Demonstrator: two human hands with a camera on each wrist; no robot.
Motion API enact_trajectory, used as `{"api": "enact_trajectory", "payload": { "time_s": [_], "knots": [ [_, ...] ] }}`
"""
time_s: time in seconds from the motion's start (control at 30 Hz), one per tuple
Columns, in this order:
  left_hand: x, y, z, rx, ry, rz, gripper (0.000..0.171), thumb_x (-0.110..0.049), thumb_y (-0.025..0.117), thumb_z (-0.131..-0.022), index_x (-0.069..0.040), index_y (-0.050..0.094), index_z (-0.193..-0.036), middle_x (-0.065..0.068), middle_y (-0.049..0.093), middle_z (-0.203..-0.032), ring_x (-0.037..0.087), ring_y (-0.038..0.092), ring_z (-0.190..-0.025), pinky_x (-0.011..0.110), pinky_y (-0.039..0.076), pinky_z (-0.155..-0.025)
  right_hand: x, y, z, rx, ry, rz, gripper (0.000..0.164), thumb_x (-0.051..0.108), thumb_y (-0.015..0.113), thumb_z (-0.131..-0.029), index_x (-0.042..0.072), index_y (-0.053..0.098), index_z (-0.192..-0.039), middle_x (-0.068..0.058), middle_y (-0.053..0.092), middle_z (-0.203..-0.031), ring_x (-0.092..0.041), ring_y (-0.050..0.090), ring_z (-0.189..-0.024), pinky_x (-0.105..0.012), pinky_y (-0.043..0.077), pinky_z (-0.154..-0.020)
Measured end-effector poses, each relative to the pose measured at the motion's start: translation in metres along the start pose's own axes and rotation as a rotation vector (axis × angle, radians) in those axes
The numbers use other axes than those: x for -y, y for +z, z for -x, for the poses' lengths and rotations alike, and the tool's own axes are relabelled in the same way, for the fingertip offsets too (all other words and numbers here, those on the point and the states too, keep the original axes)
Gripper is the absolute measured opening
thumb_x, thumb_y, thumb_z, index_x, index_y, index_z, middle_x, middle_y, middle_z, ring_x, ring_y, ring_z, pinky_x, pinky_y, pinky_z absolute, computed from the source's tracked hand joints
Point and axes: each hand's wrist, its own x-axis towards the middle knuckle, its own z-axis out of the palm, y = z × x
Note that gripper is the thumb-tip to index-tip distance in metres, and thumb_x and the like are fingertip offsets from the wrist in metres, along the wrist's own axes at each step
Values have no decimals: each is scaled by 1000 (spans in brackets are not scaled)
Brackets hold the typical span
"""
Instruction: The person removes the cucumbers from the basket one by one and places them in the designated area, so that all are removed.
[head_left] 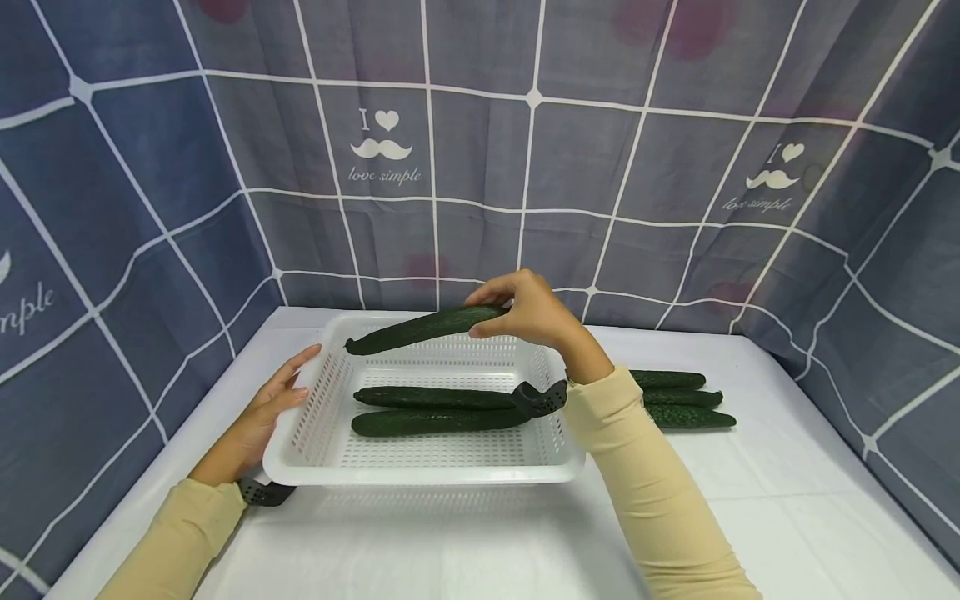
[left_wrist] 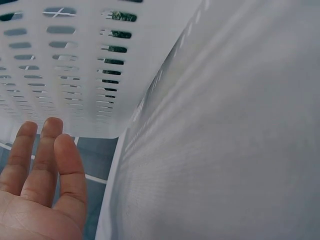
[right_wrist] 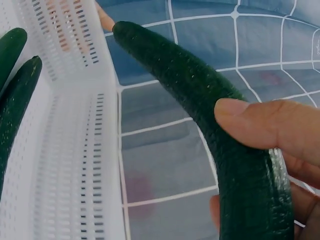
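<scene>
My right hand [head_left: 534,310] grips a dark green cucumber [head_left: 420,330] by its right end and holds it above the back of a white plastic basket [head_left: 427,475]. In the right wrist view the thumb presses one side of this cucumber [right_wrist: 180,75], with fingers behind it. Two more cucumbers [head_left: 438,422] lie side by side on the basket floor, their right ends partly covered by the black wrist strap. My left hand [head_left: 258,421] rests at the basket's left side. In the left wrist view, that hand's fingers [left_wrist: 70,165] are extended beside the slotted wall.
Several cucumbers [head_left: 686,416] lie on the white table [head_left: 795,483] to the right of the basket, partly hidden by my right sleeve. A grey-blue checked curtain [head_left: 480,150] hangs around the back and sides of the table.
</scene>
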Motion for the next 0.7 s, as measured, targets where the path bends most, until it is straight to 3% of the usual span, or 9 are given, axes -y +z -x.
{"api": "enact_trajectory", "payload": {
  "time_s": [0.37, 0.7],
  "knots": [
    [-1, 1, 0, -5, -12, 4, 61, -8, 40, -111, -43, 46, -160, -9, 52, -146, 11, 61, -119, 33, 59, -89, -4, -8, 18, -79, -110, 10, 34, 10, 95, -81, 5, 84, -112, -5, 81, -109, -20, 72, -102, -40, 54, -96],
    [0, 0, 0, 5, -1, 8, 61, -8, 41, -111, -42, 44, -161, -8, 53, -145, 10, 62, -116, 32, 59, -88, -7, -18, 40, -157, -135, 13, 33, 6, 95, -79, 5, 84, -111, -6, 81, -108, -22, 72, -101, -43, 56, -93]
  ]
}}
